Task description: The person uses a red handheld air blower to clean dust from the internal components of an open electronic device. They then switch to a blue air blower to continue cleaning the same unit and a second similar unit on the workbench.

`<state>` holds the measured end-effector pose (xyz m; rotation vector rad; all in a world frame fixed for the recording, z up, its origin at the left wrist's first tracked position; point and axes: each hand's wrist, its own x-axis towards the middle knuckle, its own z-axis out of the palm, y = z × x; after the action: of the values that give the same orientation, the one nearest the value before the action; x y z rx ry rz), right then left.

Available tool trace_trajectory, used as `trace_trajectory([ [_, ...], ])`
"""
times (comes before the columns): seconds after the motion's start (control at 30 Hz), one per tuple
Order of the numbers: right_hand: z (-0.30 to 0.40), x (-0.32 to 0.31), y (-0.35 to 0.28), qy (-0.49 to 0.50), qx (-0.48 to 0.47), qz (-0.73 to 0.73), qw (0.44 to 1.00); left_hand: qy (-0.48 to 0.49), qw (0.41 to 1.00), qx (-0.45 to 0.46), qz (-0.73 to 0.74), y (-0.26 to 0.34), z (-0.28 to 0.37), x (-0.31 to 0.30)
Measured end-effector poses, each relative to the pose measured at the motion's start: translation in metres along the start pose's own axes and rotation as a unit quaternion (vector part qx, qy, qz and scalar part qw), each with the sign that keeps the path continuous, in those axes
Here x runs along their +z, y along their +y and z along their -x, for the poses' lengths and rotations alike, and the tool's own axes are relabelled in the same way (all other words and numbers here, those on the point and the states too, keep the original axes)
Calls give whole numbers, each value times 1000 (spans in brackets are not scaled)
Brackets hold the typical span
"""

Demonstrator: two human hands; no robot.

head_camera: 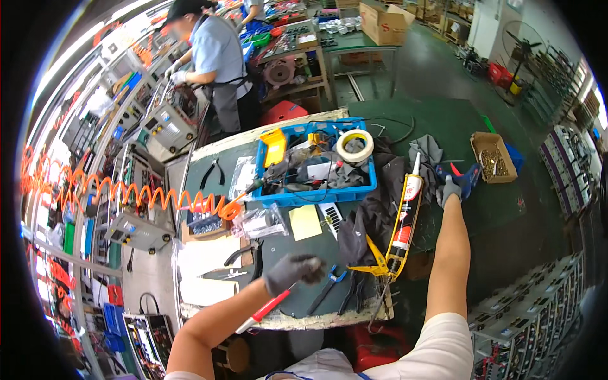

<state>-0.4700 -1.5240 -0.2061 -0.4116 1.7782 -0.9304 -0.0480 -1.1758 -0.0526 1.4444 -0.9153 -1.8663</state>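
My left hand (295, 272), in a grey glove, hovers over the near part of the green bench top with its fingers curled; whether anything small is inside cannot be seen. Below it lies a red and white tool (270, 306) with a thin tip. My right hand (449, 194), also gloved, reaches far forward and closes on a blue and red hand-held tool (468, 180), its fingers partly hidden. Between my arms a yellow caulking gun (388, 266) holds a black, red and white sealant cartridge (406, 213), nozzle pointing away from me. Dark cloth (361, 232) lies beside it.
A blue crate (313, 195) holds cables, rags and a tape roll (355, 146). Pliers (352, 292) lie at the near edge. A cardboard box of small brass-coloured parts (494, 159) stands right. An orange coiled hose (142, 190) crosses left. A co-worker (213, 61) stands beyond.
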Motion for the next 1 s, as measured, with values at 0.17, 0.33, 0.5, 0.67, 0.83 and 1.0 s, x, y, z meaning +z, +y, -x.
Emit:
trace_trajectory([
  [0.17,104,0,34,-54,-128,25,990,40,999,-18,1,-79,127,20],
  [0.33,98,-47,51,180,-369,196,891,167,972,-83,141,-134,219,33],
  [0.5,103,-28,27,98,-442,208,867,330,937,-42,107,-258,326,2],
  [0.67,230,-10,82,124,-640,306,693,486,840,-241,8,-380,432,41],
  [0.83,302,-7,183,130,-799,235,538,523,749,-383,139,-410,501,103],
  [1.0,521,61,287,-306,-649,158,678,550,749,-354,111,-454,534,130],
])
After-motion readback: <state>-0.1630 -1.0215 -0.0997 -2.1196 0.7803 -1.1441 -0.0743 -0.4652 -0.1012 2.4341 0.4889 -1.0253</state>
